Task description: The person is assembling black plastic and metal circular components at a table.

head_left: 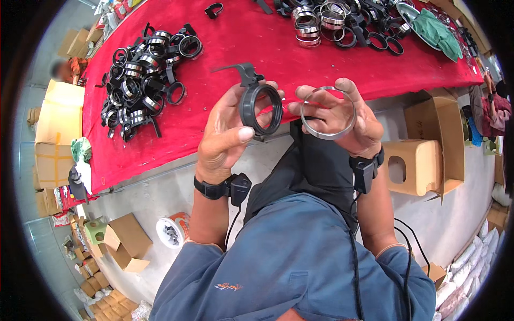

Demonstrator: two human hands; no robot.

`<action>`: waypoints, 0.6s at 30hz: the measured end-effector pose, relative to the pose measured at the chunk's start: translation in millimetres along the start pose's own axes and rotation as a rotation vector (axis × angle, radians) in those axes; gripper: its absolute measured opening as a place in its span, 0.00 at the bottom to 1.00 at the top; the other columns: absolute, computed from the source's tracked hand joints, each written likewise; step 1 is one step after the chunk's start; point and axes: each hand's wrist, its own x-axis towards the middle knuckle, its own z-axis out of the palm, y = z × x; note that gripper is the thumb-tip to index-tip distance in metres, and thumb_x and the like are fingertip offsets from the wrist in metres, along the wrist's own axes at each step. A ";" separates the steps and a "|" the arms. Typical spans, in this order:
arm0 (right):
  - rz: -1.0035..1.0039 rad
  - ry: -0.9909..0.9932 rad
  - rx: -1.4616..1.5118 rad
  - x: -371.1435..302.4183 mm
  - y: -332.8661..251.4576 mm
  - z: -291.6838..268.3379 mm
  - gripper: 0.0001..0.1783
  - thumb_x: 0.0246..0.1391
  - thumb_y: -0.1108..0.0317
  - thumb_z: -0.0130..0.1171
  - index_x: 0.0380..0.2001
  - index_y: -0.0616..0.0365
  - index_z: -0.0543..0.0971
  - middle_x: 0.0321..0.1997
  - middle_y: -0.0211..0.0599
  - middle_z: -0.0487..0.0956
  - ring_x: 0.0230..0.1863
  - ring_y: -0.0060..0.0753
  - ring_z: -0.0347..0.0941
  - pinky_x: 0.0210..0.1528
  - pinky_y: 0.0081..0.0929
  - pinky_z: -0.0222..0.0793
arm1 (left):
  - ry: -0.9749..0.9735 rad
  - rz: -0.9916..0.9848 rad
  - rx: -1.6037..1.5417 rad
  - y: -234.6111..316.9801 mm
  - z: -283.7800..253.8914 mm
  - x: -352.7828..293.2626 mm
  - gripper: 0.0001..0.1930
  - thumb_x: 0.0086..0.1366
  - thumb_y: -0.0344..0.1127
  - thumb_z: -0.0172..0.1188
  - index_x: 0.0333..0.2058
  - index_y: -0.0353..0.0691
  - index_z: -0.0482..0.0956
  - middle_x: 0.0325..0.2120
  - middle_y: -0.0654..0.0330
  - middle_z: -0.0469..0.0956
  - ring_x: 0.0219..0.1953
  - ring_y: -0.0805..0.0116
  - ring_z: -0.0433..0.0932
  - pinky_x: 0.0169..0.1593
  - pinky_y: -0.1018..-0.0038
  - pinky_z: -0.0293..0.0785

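Observation:
My left hand (222, 131) grips a black plastic ring with a curved tab (247, 107), its thumb along the near side and fingers behind. Beside it, my right hand (342, 115) holds a thin shiny metal ring (304, 115) upright, fingers behind and partly inside its outline. The two rings are apart, both held up over the near edge of the red-covered table (214, 96). To the left on the cloth lies a pile of black rings with silver metal bands (136, 88). Another heap of metal and black rings (332, 21) spreads at the far right.
A green cloth (436, 35) rests over a tray at the far right. Cardboard boxes (412, 168) stand right of my knees, and an open carton (127, 241) sits on the floor at left near a white bucket (170, 232). Another person's arm (490, 91) shows at right.

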 end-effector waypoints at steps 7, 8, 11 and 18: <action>-0.022 0.224 -0.187 1.5 -5.9 34.6 0.50 0.61 0.58 0.73 0.81 0.47 0.60 0.82 0.68 0.58 0.79 0.69 0.63 0.75 0.52 0.70 | 0.000 -0.053 -0.036 -8.1 2.3 -6.1 0.47 0.54 0.32 0.72 0.72 0.26 0.62 0.68 0.37 0.69 0.73 0.41 0.70 0.78 0.46 0.63; -0.019 0.268 -0.257 1.8 -6.7 38.7 0.52 0.60 0.58 0.74 0.82 0.49 0.58 0.82 0.67 0.58 0.78 0.68 0.64 0.74 0.51 0.71 | -0.020 -0.051 -0.055 -8.7 2.3 -7.4 0.47 0.55 0.31 0.73 0.72 0.27 0.61 0.69 0.37 0.68 0.73 0.43 0.70 0.78 0.47 0.64; -0.003 0.371 -0.374 1.6 -10.6 47.8 0.55 0.59 0.56 0.75 0.82 0.52 0.56 0.82 0.65 0.58 0.75 0.63 0.69 0.72 0.50 0.74 | -0.039 -0.037 -0.028 -18.2 1.1 -7.2 0.47 0.55 0.29 0.75 0.72 0.31 0.61 0.70 0.37 0.68 0.73 0.45 0.70 0.77 0.49 0.65; 0.069 0.445 -0.298 -16.1 -18.1 44.2 0.49 0.73 0.48 0.61 0.84 0.53 0.48 0.80 0.65 0.61 0.62 0.56 0.80 0.57 0.45 0.83 | 0.005 -0.062 0.043 -27.1 12.7 -9.0 0.49 0.58 0.22 0.77 0.74 0.40 0.57 0.73 0.45 0.63 0.71 0.50 0.73 0.67 0.54 0.81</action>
